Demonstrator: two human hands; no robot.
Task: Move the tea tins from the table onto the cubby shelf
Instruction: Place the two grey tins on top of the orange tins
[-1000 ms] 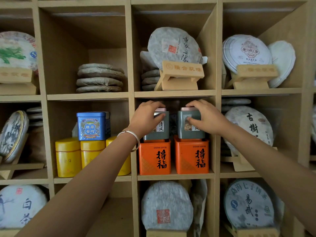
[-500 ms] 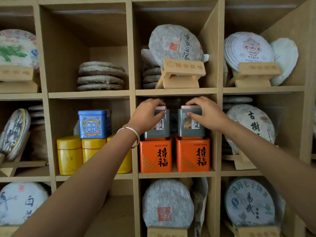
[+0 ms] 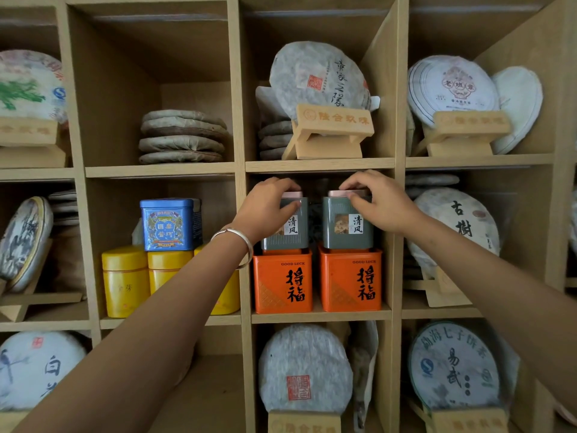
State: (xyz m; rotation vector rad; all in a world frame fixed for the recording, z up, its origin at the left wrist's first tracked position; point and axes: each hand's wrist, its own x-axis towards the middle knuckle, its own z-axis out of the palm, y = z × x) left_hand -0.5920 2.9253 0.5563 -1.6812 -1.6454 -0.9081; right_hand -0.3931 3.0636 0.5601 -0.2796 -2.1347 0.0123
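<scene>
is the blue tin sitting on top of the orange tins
No, the blue tin sits on the yellow tins in the cubby to the left; the orange tins carry two grey tins.

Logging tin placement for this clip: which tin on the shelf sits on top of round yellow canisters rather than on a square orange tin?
The blue square tin, in the cubby left of the hands; both grey-green tins rest on orange tins.

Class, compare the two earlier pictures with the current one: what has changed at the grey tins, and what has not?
Almost nothing. The left hand and right hand keep gripping the left grey tin and right grey tin by their tops; no release yet. Both tins remain on the orange tins; only the camera shifted slightly.
</scene>
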